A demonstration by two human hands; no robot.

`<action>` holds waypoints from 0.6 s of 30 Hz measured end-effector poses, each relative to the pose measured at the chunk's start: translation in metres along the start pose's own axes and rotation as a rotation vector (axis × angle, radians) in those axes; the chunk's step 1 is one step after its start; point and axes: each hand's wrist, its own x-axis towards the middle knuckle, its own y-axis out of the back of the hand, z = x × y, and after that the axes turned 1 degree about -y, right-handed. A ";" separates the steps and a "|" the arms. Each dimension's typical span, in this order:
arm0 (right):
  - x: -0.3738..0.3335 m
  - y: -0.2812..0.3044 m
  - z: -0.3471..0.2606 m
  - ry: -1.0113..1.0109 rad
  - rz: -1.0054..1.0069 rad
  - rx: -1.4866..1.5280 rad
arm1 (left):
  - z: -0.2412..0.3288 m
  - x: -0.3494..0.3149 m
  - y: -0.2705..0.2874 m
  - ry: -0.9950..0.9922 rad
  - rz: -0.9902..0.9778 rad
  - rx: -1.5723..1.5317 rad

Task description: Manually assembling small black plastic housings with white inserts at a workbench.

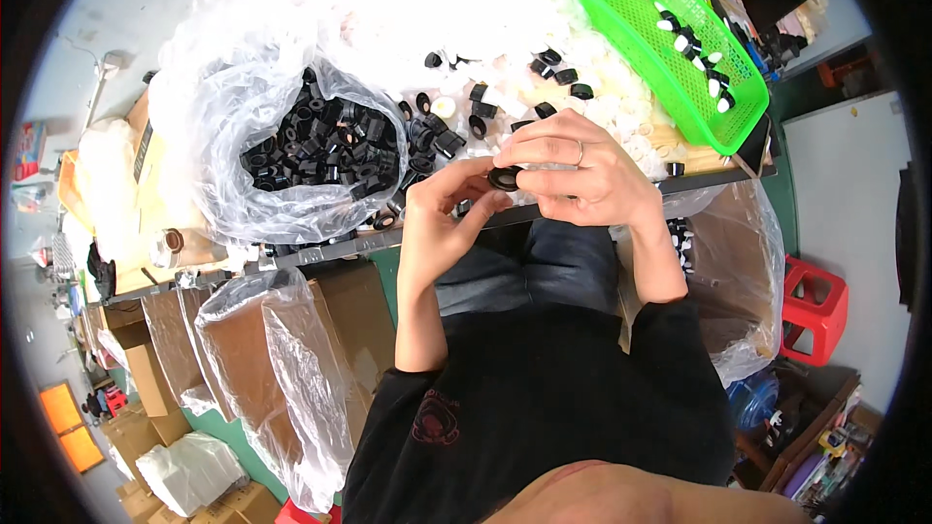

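A round black cap (503, 179) is held between my two hands, just above the front edge of the table. My left hand (442, 216) pinches it from the left, with the thumb below and the index finger above. From the right, the closed fingers of my right hand (581, 171), one wearing a ring, press on the same cap. Loose black caps (447, 143) lie scattered beyond my hands, mixed with white pieces (621, 126). To the left, a clear plastic bag (218, 170) stands open, full of similar black caps (325, 141).
A green basket (621, 49) at the far right holds several black-and-white pieces (714, 63). Bright plastic film covers the back of the table. Below the edge are bag-lined cardboard boxes (743, 252) (238, 330). A red stool (814, 311) stands at right.
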 end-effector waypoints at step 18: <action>-0.020 -0.043 -0.015 -0.239 0.362 0.076 | -0.006 -0.001 -0.012 -0.094 0.108 -0.200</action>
